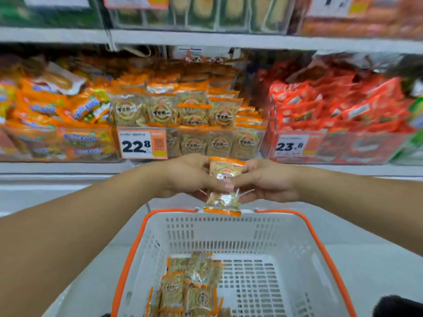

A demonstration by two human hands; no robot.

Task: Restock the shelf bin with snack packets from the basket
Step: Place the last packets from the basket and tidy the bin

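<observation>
Bright even light, blurred shelves, wide-angle bowing

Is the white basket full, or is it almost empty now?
Almost empty. The basket holds only a small pile of snack packets at its left side, and most of its slotted floor is bare.

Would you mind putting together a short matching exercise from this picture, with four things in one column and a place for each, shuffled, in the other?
Things:
1. held snack packets
2. basket
3. 22.8 price tag
4. red packets

Places:
A. on the front of the middle shelf bin
B. in the shelf bin on the right
C. between the left hand and the right hand
D. below both hands, with loose packets in its near left part

Pairs: 1-C, 2-D, 3-A, 4-B
</observation>
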